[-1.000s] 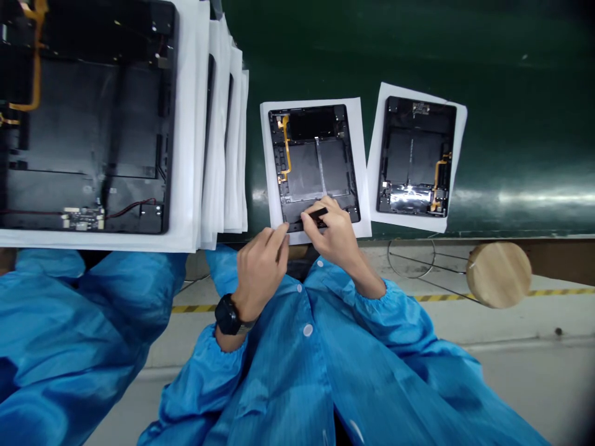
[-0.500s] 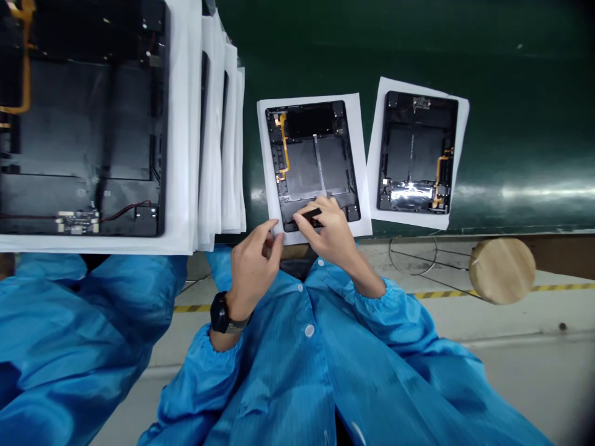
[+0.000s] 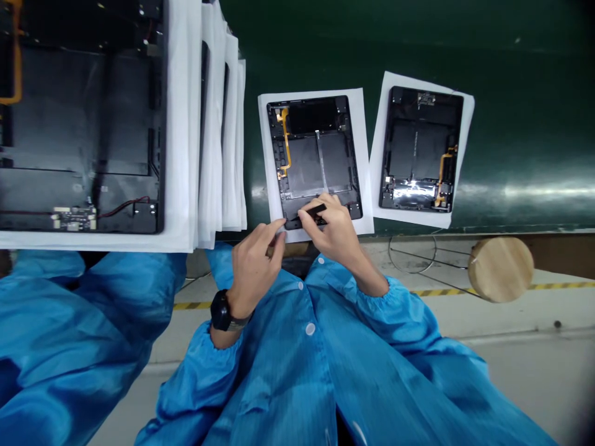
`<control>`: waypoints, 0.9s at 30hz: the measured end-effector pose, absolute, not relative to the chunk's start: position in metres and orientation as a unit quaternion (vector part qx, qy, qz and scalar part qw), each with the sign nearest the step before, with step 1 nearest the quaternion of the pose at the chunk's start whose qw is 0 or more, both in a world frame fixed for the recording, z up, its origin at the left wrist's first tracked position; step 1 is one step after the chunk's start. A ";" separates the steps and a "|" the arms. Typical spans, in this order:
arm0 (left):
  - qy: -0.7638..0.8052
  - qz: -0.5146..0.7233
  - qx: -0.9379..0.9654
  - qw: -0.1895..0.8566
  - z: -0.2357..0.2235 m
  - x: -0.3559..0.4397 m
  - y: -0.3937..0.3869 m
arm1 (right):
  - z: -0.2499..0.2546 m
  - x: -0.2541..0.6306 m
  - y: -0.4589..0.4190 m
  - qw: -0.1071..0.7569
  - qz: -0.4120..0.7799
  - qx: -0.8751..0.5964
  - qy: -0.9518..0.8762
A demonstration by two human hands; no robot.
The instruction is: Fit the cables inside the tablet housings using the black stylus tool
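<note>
Blue cloth is nearest: the person's coat (image 3: 297,371) has gathered cuffs, perhaps so that no loose sleeve drags across small parts. Just beyond the dark watch (image 3: 220,310), the left grip (image 3: 255,263) has thumb and forefinger at the near left corner of an open casing (image 3: 302,167), probably to steady it; whether they pinch the casing, the paper or nothing, I cannot tell. The right grip (image 3: 331,226) is closed around a slim black tool (image 3: 317,210), held slantwise like a pen and running toward that same corner, a hold that seems suited to fine control. The casing lies flat, insides up, at the front of the desk (image 3: 302,43), on a white sheet (image 3: 361,155) that presumably guards its outer face. To the left rises a pile (image 3: 183,124) of casings and sheets, layered likely against scratches. To the right, a second casing (image 3: 413,148) rests on its own skewed sheet (image 3: 382,136), turned end for end, so its orange ribbon (image 3: 441,176) sits on the right side. Past them all runs the desk's dark green top.
</note>
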State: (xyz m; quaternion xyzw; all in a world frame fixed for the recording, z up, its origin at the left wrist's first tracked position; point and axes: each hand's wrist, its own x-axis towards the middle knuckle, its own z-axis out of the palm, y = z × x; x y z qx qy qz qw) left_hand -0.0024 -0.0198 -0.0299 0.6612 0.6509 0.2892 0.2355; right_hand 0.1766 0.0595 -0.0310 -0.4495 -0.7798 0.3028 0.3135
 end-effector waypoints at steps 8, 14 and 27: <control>0.643 0.255 0.697 0.189 -0.031 -0.002 -0.021 | -0.027 0.181 0.060 0.327 0.305 -0.440 -0.779; 0.645 0.223 0.724 0.103 -0.033 0.005 -0.019 | -0.025 0.188 0.065 0.311 0.309 -0.436 -0.786; 0.636 0.184 0.748 0.039 -0.028 0.007 -0.018 | -0.027 0.196 0.072 0.311 0.276 -0.390 -0.822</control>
